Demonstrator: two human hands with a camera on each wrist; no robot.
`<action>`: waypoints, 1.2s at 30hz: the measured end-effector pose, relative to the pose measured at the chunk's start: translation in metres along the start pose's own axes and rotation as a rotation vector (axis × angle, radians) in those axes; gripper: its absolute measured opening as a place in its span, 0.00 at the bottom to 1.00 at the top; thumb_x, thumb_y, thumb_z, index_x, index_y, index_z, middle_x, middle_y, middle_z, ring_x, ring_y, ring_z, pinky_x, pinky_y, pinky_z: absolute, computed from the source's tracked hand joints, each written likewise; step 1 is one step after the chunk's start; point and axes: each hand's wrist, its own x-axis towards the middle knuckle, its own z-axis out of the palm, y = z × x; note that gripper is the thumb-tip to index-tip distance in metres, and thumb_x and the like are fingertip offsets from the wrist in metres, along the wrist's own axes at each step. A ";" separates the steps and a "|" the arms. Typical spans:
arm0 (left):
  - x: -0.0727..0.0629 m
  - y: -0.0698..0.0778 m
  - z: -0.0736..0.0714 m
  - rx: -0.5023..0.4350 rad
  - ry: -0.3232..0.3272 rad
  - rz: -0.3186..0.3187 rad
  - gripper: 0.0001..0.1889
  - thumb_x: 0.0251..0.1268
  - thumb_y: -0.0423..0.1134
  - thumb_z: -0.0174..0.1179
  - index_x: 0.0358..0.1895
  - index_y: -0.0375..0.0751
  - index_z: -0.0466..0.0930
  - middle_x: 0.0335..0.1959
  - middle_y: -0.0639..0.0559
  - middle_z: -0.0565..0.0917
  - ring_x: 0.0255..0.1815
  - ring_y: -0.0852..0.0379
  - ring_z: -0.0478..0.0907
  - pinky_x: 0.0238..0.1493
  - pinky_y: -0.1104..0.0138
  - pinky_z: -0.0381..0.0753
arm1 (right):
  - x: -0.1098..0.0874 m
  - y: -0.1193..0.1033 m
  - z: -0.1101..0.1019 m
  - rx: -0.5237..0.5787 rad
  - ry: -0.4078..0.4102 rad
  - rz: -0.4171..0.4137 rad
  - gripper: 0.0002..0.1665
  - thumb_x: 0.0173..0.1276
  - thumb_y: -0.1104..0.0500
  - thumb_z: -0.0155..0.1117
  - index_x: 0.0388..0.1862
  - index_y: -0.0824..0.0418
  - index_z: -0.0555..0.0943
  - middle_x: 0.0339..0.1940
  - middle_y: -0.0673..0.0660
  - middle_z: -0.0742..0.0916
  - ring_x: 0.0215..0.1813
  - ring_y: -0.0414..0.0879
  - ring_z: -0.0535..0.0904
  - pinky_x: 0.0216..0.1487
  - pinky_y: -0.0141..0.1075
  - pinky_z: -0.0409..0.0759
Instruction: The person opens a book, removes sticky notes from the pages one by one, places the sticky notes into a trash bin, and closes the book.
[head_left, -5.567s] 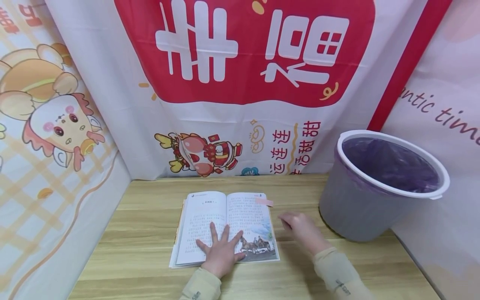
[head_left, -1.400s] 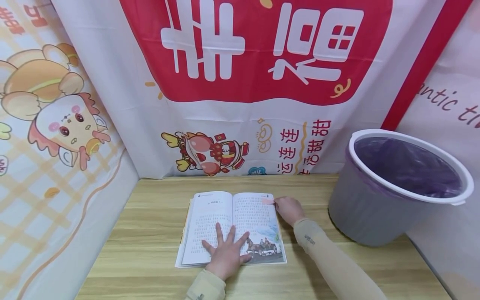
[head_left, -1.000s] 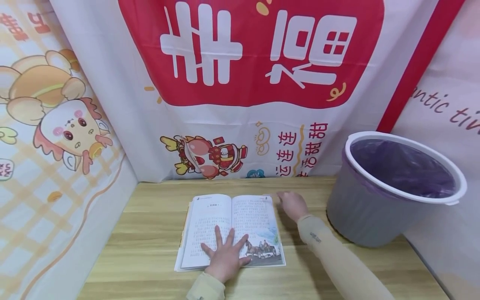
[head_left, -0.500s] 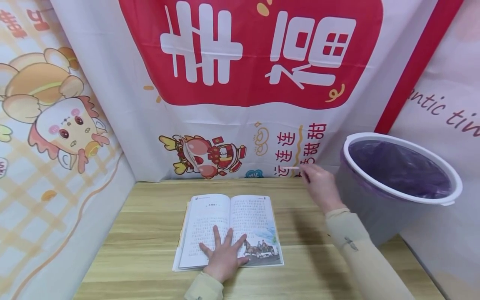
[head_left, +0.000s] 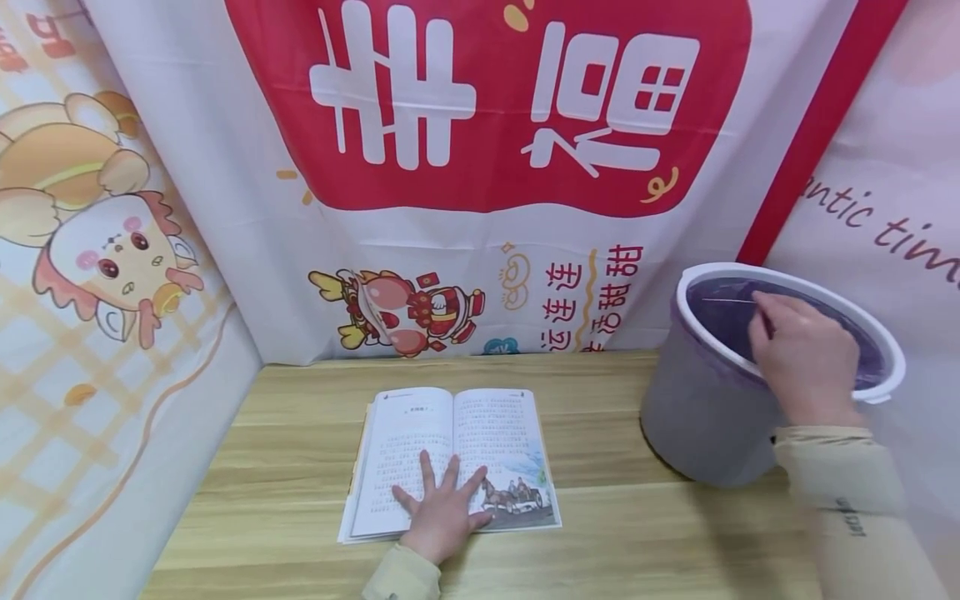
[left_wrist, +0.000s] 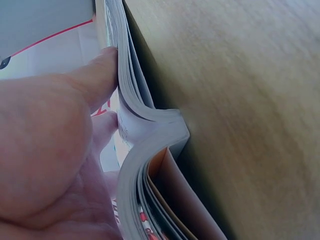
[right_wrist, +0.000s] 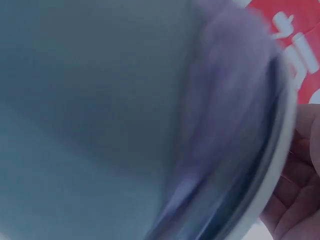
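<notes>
An open book (head_left: pixel 491 429) lies on the wooden table, printed text on both pages and a horse-cart picture at the lower right. My left hand (head_left: pixel 441 512) rests on it with fingers spread straight across the lower part near the spine. In the left wrist view, the book's page edges (left_wrist: pixel 131 187) show beside that hand. Over the mouth of the grey bin (head_left: pixel 705 425), my right hand (head_left: pixel 806 358) pinches a thin sticky note (head_left: pixel 723 300), seen almost edge-on. The right wrist view shows the bin's rim (right_wrist: pixel 272 160) close by; the note is hidden there.
The bin has a white rim and a purple liner (head_left: pixel 720 321), and stands at the table's right. A printed cloth (head_left: pixel 420 233) hangs behind the table (head_left: pixel 300 467). More patterned cloth covers the left and right sides.
My right hand has pulled the pink sticky note off the book's upper right page, lifted it, and carried it right to above the bin. My left hand has stayed on the book.
</notes>
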 end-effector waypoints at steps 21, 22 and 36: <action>-0.005 0.003 -0.006 -0.014 -0.010 0.000 0.35 0.60 0.66 0.59 0.72 0.65 0.68 0.77 0.41 0.58 0.75 0.23 0.29 0.46 0.15 0.31 | -0.007 0.055 -0.019 -0.146 -0.365 0.049 0.16 0.60 0.66 0.58 0.45 0.73 0.83 0.39 0.74 0.85 0.37 0.73 0.78 0.33 0.65 0.74; -0.005 0.003 -0.006 -0.011 -0.009 0.003 0.35 0.60 0.66 0.59 0.72 0.65 0.68 0.77 0.41 0.59 0.75 0.23 0.29 0.46 0.15 0.31 | -0.006 0.055 -0.019 -0.138 -0.391 0.070 0.15 0.61 0.66 0.59 0.45 0.72 0.83 0.38 0.74 0.85 0.36 0.74 0.78 0.32 0.65 0.74; -0.002 -0.002 -0.003 -0.016 -0.013 0.002 0.36 0.61 0.68 0.57 0.73 0.68 0.65 0.78 0.43 0.57 0.75 0.24 0.29 0.48 0.16 0.30 | -0.041 -0.003 -0.007 0.167 -0.010 -0.031 0.12 0.62 0.67 0.63 0.43 0.69 0.87 0.34 0.67 0.88 0.33 0.60 0.82 0.36 0.45 0.77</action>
